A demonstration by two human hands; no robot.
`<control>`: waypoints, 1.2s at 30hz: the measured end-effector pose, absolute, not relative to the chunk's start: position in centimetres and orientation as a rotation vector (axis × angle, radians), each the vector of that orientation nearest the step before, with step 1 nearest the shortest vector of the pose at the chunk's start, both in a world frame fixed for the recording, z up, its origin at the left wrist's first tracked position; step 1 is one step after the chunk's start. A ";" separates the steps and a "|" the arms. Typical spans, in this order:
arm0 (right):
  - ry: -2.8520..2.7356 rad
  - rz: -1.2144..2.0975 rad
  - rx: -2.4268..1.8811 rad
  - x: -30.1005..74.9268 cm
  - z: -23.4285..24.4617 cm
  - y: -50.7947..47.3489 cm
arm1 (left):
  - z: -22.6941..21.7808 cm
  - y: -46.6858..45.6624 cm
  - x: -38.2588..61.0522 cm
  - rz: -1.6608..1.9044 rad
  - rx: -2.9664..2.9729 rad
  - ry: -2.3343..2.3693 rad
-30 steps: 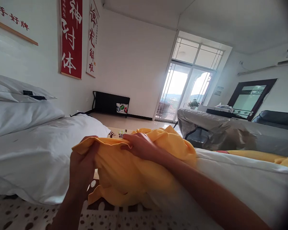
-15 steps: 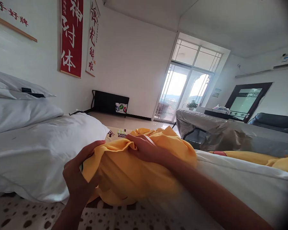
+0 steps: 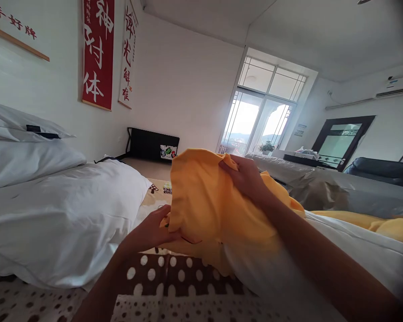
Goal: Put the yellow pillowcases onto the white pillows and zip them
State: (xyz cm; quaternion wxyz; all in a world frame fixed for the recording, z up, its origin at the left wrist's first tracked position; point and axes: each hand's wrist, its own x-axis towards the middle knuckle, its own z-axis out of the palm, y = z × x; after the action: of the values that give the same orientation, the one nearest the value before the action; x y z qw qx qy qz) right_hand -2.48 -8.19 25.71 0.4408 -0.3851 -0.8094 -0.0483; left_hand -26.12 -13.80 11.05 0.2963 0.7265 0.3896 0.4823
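Observation:
A yellow cloth cover (image 3: 201,192) is stretched up between my two hands, its edge raised and its lower part hanging in folds. My left hand (image 3: 151,228) grips the lower left edge of the cover, low over the bed. Higher and to the right, my right hand (image 3: 243,176) pinches the top edge, fingers closed around a fold. Under the cloth lies a sheet (image 3: 174,268) with brown and cream polka dots. White bedding (image 3: 235,255) comes out beneath the cover on the right, partly blurred.
White pillows (image 3: 53,214) are piled on the left. More yellow cloth (image 3: 389,226) lies on white bedding at the right. Beyond are a plastic-covered sofa (image 3: 372,188), a black folded piece of furniture (image 3: 147,143) by the wall, and glass doors (image 3: 245,120).
Both hands have moved right with the cover. My right hand has lifted its top edge higher, and more of the dotted sheet shows below.

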 end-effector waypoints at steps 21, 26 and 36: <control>-1.946 0.255 -0.865 -2.3 24.8 -8.3 | 10.5 -14.1 -24.3 1.305 1.790 0.649; -1.936 0.190 -0.911 -2.0 25.2 -7.9 | 8.8 -13.1 -20.9 1.363 2.191 1.035; -1.994 0.120 -0.793 -2.4 25.1 -8.5 | 6.6 -10.5 -21.7 1.491 2.493 1.066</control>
State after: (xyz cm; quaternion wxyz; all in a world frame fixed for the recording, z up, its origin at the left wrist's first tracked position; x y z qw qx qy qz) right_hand -2.41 -8.46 25.06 0.4762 -0.3245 -0.8158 0.0493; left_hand -21.70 -10.50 6.59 0.0236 0.8054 0.3445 0.4818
